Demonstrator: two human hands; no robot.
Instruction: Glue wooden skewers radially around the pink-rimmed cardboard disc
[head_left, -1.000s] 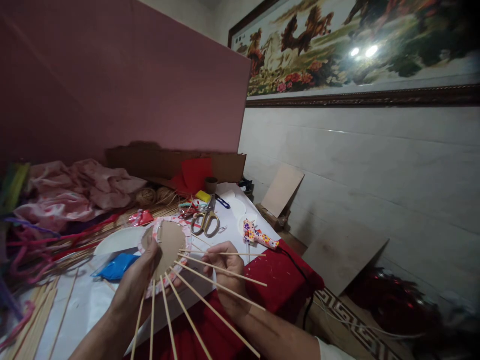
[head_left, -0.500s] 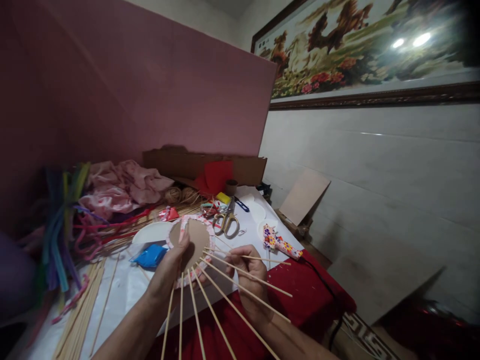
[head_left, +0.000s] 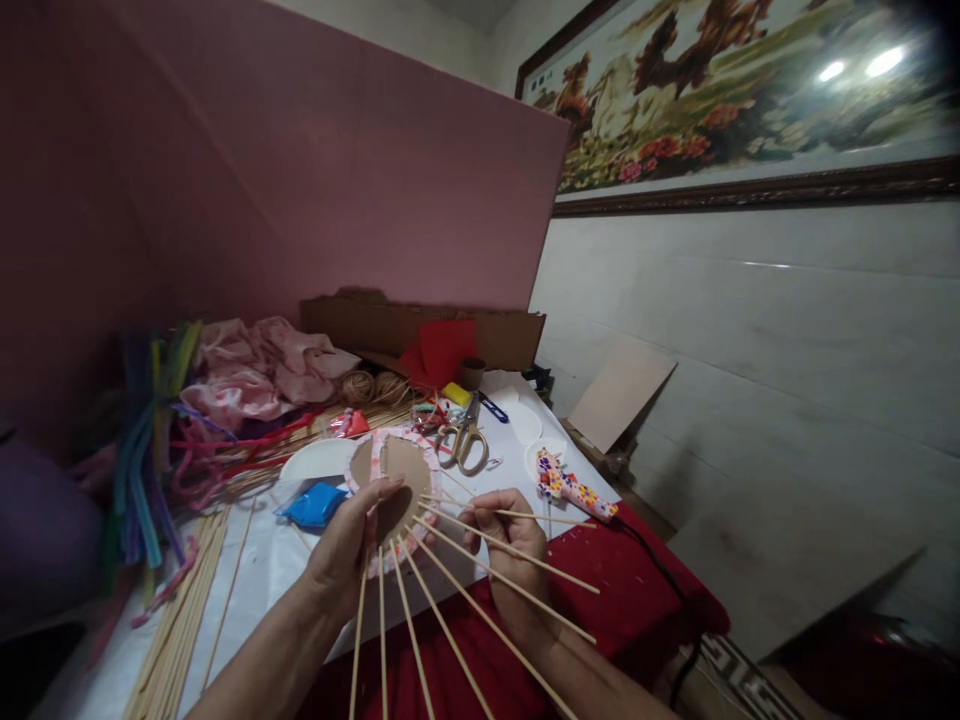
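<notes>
My left hand (head_left: 346, 553) grips a round cardboard disc (head_left: 397, 478) with a pink patterned rim, thumb lying across its face. Several thin wooden sticks (head_left: 457, 640) fan out from the disc toward me. My right hand (head_left: 508, 540) is closed in a pinch on one stick (head_left: 540, 517) at the right of the fan, just beside the disc. Both hands are held above the near edge of the white-covered table (head_left: 262, 580).
Gold-handled scissors (head_left: 465, 443), a patterned glue gun (head_left: 571, 487) with a black cord, a blue packet (head_left: 315, 503), a white plate (head_left: 319, 460), twine balls (head_left: 367, 386), pink cloth (head_left: 255, 370), pipe cleaners (head_left: 150, 440) and a stick bundle (head_left: 180, 620) crowd the table. A red cloth (head_left: 630, 590) hangs at its right.
The view has swung left and slightly down, so the table's left side shows more. My hands hold the disc and sticks much as before; the left thumb has shifted across the disc.
</notes>
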